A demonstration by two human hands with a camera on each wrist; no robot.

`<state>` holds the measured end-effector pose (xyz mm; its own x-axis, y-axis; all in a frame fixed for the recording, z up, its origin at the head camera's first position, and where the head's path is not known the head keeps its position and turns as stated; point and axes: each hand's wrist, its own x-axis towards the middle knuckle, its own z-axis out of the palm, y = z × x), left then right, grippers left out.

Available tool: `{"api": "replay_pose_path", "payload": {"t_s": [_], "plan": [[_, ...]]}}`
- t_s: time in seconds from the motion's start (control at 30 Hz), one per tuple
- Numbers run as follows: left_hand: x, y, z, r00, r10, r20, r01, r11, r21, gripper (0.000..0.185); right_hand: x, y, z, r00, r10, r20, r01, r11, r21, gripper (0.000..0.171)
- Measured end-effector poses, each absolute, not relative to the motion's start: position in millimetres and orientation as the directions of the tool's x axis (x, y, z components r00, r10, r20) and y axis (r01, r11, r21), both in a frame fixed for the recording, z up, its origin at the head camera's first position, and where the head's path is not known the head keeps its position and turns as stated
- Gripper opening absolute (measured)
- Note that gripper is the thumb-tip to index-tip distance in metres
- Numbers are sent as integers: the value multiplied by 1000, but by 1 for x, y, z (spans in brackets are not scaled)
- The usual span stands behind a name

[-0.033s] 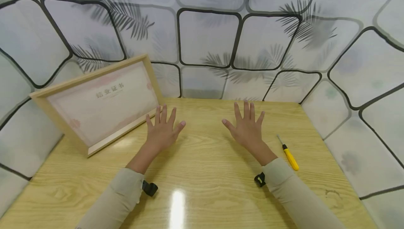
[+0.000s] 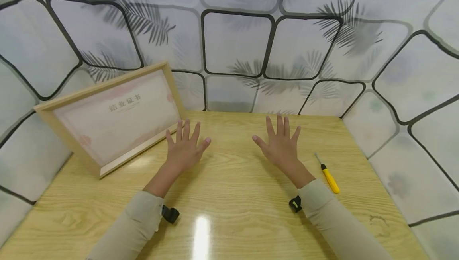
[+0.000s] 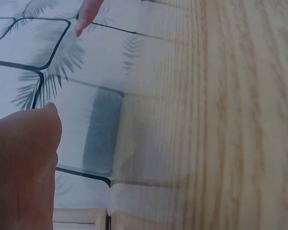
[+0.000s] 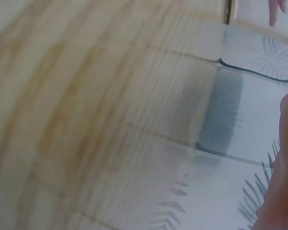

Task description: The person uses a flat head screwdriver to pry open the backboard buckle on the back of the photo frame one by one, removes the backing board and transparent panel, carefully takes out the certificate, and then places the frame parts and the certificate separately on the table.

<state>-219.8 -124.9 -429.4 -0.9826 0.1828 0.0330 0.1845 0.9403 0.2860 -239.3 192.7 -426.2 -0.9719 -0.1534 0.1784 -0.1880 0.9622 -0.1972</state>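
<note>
Both hands lie flat on the table (image 2: pixel 229 196), fingers spread, holding nothing. The left hand (image 2: pixel 184 148) has the frame (image 2: pixel 111 114), propped against the wall, just beside its fingertips; the screwdriver (image 2: pixel 328 174) lies near the right hand (image 2: pixel 281 144), outside its little finger.

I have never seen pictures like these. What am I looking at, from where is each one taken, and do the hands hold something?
There is no machine here: a person wears three cameras. The wide picture comes from the head and looks down on a wooden table. The left hand and the right hand are spread flat, fingers straight, and hold nothing. A wooden picture frame leans against the wall at the left. A yellow screwdriver lies to the right of the right hand. The two blurred close pictures come from the wrists; they show only table, wall and a bit of skin.
</note>
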Motion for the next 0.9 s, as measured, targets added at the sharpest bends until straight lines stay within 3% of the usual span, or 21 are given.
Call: {"api": "replay_pose_path", "payload": {"t_s": [0.33,0.6,0.9], "plan": [[-212,-130,-430,-984,175,45,180,930,321,84,-237,189,-428,-963,-178,201,-226,943,-246,88],[-199,-145,-432,-985,148,88,171,902,396,83,-230,180,-422,-970,-191,150,-243,795,-556,78],[-184,-169,-429,-981,76,177,155,856,493,80,-245,164,-425,-962,-256,97,-229,559,-797,67]]}}
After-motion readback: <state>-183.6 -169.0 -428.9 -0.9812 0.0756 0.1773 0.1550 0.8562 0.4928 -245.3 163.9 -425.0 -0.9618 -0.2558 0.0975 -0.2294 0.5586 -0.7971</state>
